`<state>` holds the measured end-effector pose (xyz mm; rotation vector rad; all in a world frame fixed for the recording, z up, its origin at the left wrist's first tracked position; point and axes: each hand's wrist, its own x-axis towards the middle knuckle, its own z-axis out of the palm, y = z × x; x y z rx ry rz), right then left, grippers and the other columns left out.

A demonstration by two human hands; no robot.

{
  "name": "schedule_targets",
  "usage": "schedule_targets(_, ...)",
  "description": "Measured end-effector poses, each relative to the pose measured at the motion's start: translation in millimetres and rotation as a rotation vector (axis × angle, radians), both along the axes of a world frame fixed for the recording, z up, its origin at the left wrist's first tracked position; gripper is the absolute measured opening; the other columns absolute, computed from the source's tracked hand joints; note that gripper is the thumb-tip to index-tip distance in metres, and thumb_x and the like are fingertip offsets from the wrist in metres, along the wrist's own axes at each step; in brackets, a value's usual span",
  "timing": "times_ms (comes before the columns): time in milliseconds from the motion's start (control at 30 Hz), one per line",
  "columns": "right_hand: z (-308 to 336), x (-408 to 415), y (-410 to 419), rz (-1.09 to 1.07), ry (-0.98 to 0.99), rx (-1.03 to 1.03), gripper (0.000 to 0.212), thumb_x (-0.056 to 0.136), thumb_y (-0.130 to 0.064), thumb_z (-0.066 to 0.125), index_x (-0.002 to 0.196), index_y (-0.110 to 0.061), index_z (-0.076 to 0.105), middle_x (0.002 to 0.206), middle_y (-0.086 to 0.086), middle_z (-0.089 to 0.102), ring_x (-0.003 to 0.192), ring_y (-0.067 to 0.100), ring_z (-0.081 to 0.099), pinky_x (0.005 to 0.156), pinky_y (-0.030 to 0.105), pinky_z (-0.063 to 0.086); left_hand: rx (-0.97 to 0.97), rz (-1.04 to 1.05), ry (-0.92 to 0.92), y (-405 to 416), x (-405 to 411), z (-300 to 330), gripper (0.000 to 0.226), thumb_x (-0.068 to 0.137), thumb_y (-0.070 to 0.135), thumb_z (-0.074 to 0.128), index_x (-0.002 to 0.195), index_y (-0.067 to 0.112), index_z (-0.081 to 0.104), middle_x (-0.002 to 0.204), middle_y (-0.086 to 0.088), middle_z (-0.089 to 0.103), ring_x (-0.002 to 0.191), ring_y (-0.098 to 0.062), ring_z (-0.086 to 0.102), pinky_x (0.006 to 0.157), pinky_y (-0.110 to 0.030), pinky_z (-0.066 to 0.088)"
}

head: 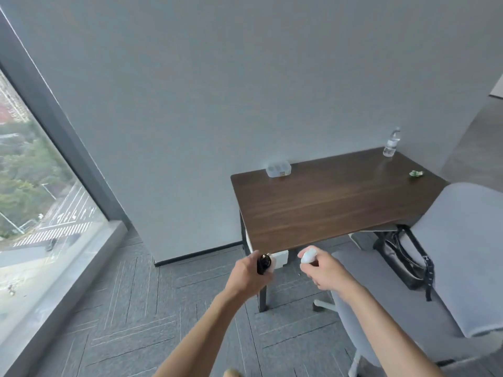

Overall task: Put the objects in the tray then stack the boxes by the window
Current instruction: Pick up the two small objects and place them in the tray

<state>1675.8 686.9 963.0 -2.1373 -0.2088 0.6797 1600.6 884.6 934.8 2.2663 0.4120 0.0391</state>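
Head view, largest feature to smallest. A grey wall (245, 77) fills the upper centre of the frame; a floor-length window (35, 186) runs down the left edge, showing streets and trees far below. Grey carpet (130, 308) covers the floor at lower left. A grey office chair (449, 268) occupies the lower right, with a black bag (405, 259) lying on its seat. A dark wooden counter (340, 202) stands right of centre against the wall. On it, at the far left corner, sits a small translucent tray (278, 169); its contents are too blurred to tell. A clear water bottle (391, 142) stands upright at the far right corner, and a small crumpled green item (416, 173) lies near the right edge, well apart from the tray. A white box (280, 258) shows beneath the counter's near edge. Both forearms reach in from the bottom of the frame. The left hand (247, 273), in front of the counter's near left corner, has its fingers clamped on a small black object (264, 263). The right hand (324, 270), just beside it to the right, pinches a small white object (309, 255) between its fingers. Neither hand touches the counter.
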Motion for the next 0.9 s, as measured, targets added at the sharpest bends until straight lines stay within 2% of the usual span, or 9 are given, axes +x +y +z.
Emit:
schedule_targets(133, -7, 104, 49, -0.024, -0.048, -0.025, 0.019, 0.091, -0.012, 0.055, 0.107, -0.022, 0.061, 0.067, 0.001, 0.052, 0.042, 0.012, 0.039, 0.04, 0.018, 0.033, -0.02, -0.025, -0.005, 48, 113, -21, 0.029, 0.073, 0.042, 0.066, 0.069, 0.023, 0.043, 0.063, 0.009, 0.049, 0.057, -0.013, 0.046, 0.055, -0.026, 0.038)
schedule_targets(267, -10, 206, 105, -0.067, -0.037, -0.069, 0.021, 0.085, -0.019, 0.057, 0.098, -0.034, 0.064, 0.069, -0.002, 0.058, 0.046, 0.012, 0.043, 0.045, 0.021, 0.037, -0.056, -0.022, -0.022, 98, 226, -39, 0.032, 0.072, 0.045, 0.064, 0.065, 0.027, 0.038, 0.058, 0.011, 0.045, 0.053, -0.01, 0.042, 0.054, -0.025, 0.036)
schedule_targets(400, -9, 295, 150, -0.078, -0.034, -0.122, 0.021, 0.085, -0.023, 0.056, 0.098, -0.037, 0.062, 0.073, -0.003, 0.062, 0.05, 0.012, 0.045, 0.045, 0.022, 0.039, -0.076, -0.041, 0.012, 141, 321, -49, 0.034, 0.07, 0.047, 0.064, 0.066, 0.027, 0.038, 0.06, 0.011, 0.048, 0.054, -0.011, 0.042, 0.056, -0.027, 0.04)
schedule_targets(733, -41, 487, 208, -0.028, -0.007, -0.131, 0.019, 0.091, -0.026, 0.056, 0.107, -0.037, 0.06, 0.079, -0.006, 0.064, 0.054, 0.008, 0.048, 0.052, 0.021, 0.041, -0.128, -0.003, 0.103, 201, 499, -67, 0.028, 0.07, 0.047, 0.063, 0.07, 0.027, 0.045, 0.067, 0.011, 0.055, 0.058, -0.013, 0.047, 0.057, -0.028, 0.043)
schedule_targets(900, -75, 590, 223, 0.038, 0.023, -0.109, 0.025, 0.091, -0.03, 0.055, 0.114, -0.037, 0.059, 0.092, -0.007, 0.062, 0.062, 0.006, 0.05, 0.059, 0.021, 0.04, -0.118, 0.093, 0.147, 207, 578, -89, 0.032, 0.071, 0.05, 0.061, 0.074, 0.021, 0.046, 0.066, 0.01, 0.052, 0.057, -0.015, 0.045, 0.056, -0.031, 0.043)
